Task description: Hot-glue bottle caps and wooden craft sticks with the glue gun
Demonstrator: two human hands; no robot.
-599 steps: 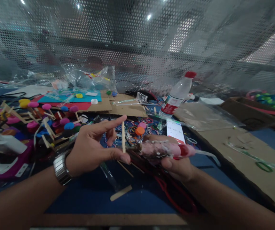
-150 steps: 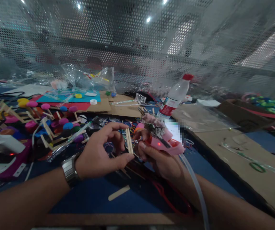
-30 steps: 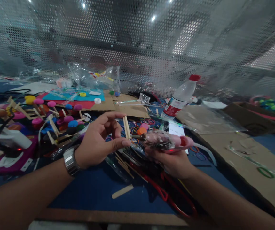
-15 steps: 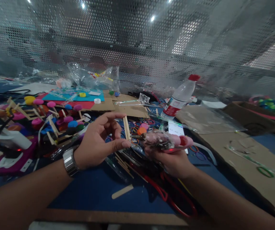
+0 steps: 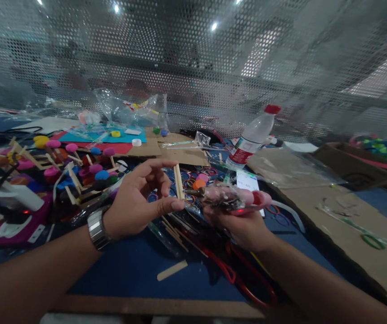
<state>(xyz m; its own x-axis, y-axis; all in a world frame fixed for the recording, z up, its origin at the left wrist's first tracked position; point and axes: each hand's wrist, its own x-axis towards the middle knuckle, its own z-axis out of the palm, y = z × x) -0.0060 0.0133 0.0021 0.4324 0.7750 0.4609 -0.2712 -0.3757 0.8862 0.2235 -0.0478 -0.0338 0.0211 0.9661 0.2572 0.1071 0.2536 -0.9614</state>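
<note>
My left hand point(image 5: 136, 202) pinches a pair of short wooden sticks point(image 5: 179, 181) upright between thumb and forefinger; a metal watch sits on that wrist. My right hand point(image 5: 242, 225) grips a pink hot glue gun point(image 5: 234, 198) crusted with dried glue, lying sideways, its dark nozzle touching the sticks' lower part. A clear glue stick trails out of the gun's back end to the right. Both hands hover over the blue table top point(image 5: 129, 270).
More loose wooden sticks point(image 5: 176, 231) and one flat craft stick point(image 5: 171, 270) lie below the hands, beside a red cord point(image 5: 240, 279). Bottle-cap-and-stick models point(image 5: 75, 171) crowd the left. Behind stand a water bottle point(image 5: 252, 135), cardboard sheets point(image 5: 342, 211), plastic bags and a perforated metal screen.
Over the last second almost nothing has moved. Five seconds ago the glue gun was tilted up nearer my left hand; it now lies level with its nozzle at the sticks.
</note>
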